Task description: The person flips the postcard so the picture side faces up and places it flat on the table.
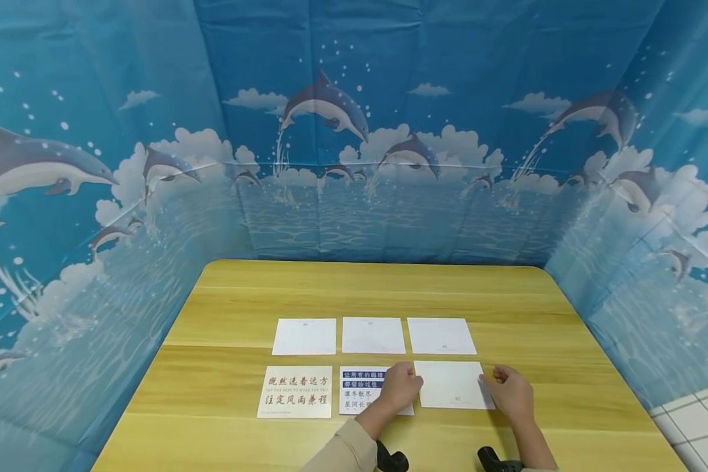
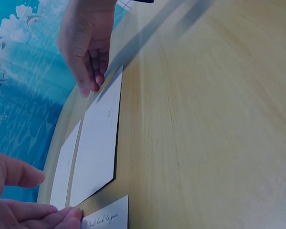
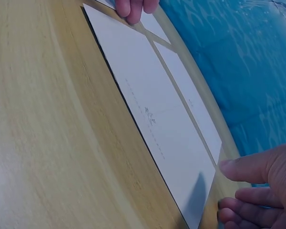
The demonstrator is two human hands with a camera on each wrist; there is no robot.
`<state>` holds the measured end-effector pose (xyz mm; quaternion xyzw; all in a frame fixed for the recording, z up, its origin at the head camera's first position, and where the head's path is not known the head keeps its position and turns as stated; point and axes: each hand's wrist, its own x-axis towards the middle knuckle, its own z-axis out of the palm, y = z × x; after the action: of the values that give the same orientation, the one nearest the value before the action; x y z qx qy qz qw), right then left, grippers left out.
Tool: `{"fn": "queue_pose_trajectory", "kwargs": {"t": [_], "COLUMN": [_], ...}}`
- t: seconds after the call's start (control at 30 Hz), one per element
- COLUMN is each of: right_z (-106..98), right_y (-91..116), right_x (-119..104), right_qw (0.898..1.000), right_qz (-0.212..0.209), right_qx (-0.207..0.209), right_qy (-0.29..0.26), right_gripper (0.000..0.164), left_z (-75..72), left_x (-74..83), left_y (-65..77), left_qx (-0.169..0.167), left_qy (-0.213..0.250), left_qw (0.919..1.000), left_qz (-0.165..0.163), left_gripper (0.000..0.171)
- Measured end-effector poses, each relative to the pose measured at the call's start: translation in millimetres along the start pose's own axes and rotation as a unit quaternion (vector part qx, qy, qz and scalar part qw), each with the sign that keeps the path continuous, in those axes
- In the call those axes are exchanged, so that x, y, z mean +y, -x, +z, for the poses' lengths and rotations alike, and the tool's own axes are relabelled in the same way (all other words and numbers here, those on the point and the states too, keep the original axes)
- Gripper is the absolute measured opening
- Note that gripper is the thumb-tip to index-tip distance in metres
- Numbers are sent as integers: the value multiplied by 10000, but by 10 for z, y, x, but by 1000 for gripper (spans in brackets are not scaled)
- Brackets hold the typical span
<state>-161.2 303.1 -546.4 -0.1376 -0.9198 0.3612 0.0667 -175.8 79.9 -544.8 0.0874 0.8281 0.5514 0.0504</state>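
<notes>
A white card (image 1: 455,385) lies blank side up at the front right of the table, with a small grey mark near its lower edge. At its left edge is my left hand (image 1: 402,387), partly covering the blue-and-white lettered card (image 1: 354,393); in the left wrist view its thumb and fingers (image 2: 62,217) are apart. My right hand (image 1: 512,393) is at the white card's right edge. Seen from the right wrist, the right thumb (image 3: 243,168) is right by the card's corner, with the fingers loosely bent and apart from it.
Three white cards form a back row: left (image 1: 304,337), middle (image 1: 373,335) and right (image 1: 441,336). A cream card with red characters (image 1: 295,392) lies at the front left. Behind the wooden table (image 1: 377,288) hangs a blue dolphin curtain (image 1: 354,216).
</notes>
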Motion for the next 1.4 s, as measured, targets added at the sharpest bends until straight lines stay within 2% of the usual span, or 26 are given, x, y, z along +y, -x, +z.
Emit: {"fn": "queue_pose_trajectory", "kwargs": {"t": [0.23, 0.4, 0.77, 1.2, 1.4], "right_z": [55, 65, 119, 154, 159], "right_y": [2, 26, 35, 33, 35], "right_x": [-9, -45, -42, -61, -85], "right_qw": [9998, 9995, 9983, 9953, 9939], "right_qz": [67, 145, 276, 273, 322], "right_qx": [93, 96, 259, 776, 738], "right_qy": [-190, -280, -440, -515, -755], "right_gripper": [39, 37, 36, 28, 31], "left_z": [47, 80, 125, 195, 182], "left_x": [29, 34, 29, -34, -31], "left_y": [56, 71, 69, 52, 66], "left_qx": [-4, -64, 36, 796, 998], "left_qy": [-319, -219, -35, 512, 422], "left_qw": [9994, 9997, 9999, 9950, 9936], "left_qz": [143, 99, 117, 315, 320], "left_gripper": [30, 30, 33, 33, 18]}}
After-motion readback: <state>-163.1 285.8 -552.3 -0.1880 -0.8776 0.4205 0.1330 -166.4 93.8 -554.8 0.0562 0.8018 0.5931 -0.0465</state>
